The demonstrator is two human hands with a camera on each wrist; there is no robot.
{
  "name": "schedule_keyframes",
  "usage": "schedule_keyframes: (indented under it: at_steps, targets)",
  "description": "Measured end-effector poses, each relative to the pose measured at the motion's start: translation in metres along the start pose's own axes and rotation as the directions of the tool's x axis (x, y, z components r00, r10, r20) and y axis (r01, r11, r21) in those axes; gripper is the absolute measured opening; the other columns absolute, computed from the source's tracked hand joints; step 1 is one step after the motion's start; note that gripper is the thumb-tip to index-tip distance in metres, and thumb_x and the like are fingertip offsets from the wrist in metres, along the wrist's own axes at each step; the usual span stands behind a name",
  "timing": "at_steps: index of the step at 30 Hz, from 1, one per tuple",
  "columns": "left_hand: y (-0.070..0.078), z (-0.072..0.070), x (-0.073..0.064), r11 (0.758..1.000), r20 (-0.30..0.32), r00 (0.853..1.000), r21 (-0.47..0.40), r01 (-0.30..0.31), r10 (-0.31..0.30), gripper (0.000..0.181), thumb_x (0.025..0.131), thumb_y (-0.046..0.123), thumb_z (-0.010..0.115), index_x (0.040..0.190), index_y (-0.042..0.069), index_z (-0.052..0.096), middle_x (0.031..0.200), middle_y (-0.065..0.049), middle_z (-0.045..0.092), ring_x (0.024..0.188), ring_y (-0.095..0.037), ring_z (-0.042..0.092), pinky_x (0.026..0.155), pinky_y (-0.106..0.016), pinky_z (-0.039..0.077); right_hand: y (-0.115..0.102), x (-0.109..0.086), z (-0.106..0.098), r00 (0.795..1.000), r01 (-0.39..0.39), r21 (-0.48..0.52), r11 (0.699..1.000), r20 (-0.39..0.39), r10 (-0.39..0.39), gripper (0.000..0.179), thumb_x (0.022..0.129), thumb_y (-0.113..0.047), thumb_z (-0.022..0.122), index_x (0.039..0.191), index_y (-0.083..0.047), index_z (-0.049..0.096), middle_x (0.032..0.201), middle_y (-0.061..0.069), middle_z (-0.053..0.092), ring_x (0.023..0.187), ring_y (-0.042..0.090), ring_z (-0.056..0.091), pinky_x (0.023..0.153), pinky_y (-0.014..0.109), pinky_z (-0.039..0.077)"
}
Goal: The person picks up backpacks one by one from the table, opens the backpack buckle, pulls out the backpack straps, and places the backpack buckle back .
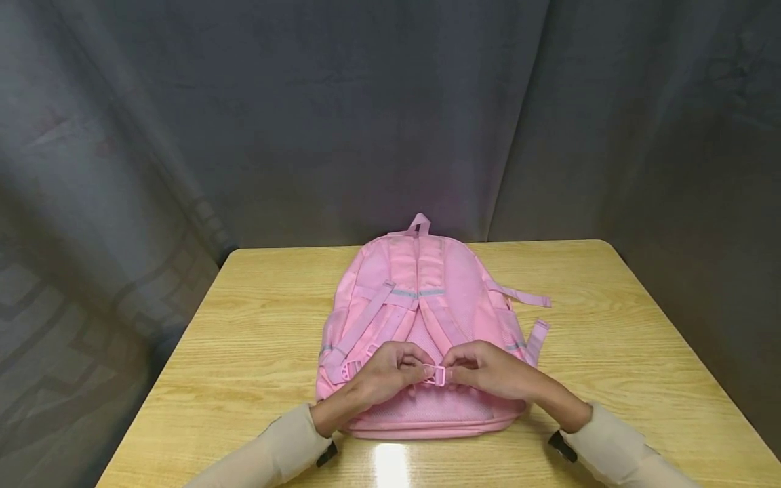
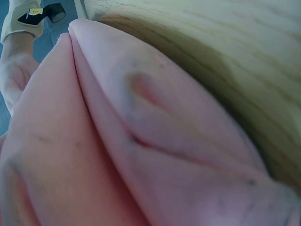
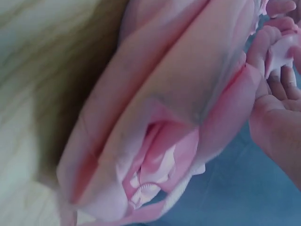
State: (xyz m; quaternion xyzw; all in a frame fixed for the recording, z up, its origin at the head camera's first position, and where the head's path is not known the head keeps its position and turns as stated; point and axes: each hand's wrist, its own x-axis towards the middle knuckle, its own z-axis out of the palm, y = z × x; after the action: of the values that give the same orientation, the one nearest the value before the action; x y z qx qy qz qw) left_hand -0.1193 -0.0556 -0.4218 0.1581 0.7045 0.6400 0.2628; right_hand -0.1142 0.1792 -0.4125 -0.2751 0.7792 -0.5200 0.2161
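Note:
A pink backpack lies on the table with its shoulder straps facing up. Over its lower half, my left hand pinches a pink plastic buckle between thumb and fingers. From the other side my right hand grips the pink strap at the buckle, its fingertips right at the buckle's edge. In the right wrist view, pink strap webbing crosses the fingers of the right hand. The backpack's side fills most of the left wrist view, hiding the left hand's grip.
The wooden table extends to both sides of the backpack. Loose strap ends stick out at its right. Another adjuster buckle sits at the lower left of the backpack. A grey curtain hangs behind the table.

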Motion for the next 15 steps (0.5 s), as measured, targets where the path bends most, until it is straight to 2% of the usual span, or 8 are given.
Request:
schedule_keyframes:
  at_steps: [4,8,12,15]
  targets:
    - [-0.0009,-0.0008,0.0007,1.000,-0.006,1.000,0.006,0.009,-0.009,0.015,0.090,0.001,0.066,0.103,-0.006,0.067,0.084,-0.009,0.071,0.066,-0.014,0.062,0.056,-0.021,0.055,-0.0004,-0.0013,-0.0036,1.000,-0.003,-0.107,0.994,-0.025,0.000,0.012,0.098,-0.013,0.059,0.099,-0.013,0.071,0.086,0.007,0.069,0.076,0.005,0.058,0.066,0.022,0.052]
    - [-0.0013,-0.0009,0.0003,1.000,-0.008,1.000,0.012,0.012,-0.012,0.014,0.091,0.002,0.067,0.103,-0.004,0.067,0.085,-0.009,0.072,0.067,-0.015,0.063,0.056,-0.022,0.055,0.0005,-0.0027,-0.0050,0.999,0.014,-0.173,0.985,-0.037,-0.021,0.013,0.097,-0.007,0.059,0.098,-0.013,0.070,0.079,0.004,0.066,0.070,0.002,0.053,0.061,0.020,0.050]
    - [-0.0016,-0.0008,0.0006,1.000,-0.006,1.000,0.008,0.006,-0.006,0.014,0.091,0.002,0.067,0.103,-0.004,0.067,0.086,-0.009,0.072,0.066,-0.015,0.062,0.055,-0.021,0.055,0.0011,-0.0033,-0.0061,0.998,0.034,-0.218,0.975,-0.042,-0.044,0.016,0.095,-0.004,0.060,0.097,-0.015,0.070,0.077,0.000,0.065,0.068,0.001,0.052,0.060,0.019,0.049]
    - [-0.0020,-0.0008,0.0007,1.000,-0.002,1.000,0.003,0.003,-0.003,0.014,0.091,0.002,0.067,0.103,-0.005,0.067,0.086,-0.010,0.072,0.066,-0.015,0.062,0.055,-0.021,0.054,0.0008,-0.0036,-0.0065,0.997,0.053,-0.214,0.975,-0.037,-0.062,0.014,0.095,-0.006,0.061,0.094,-0.016,0.070,0.074,-0.001,0.063,0.066,0.000,0.050,0.057,0.018,0.046]
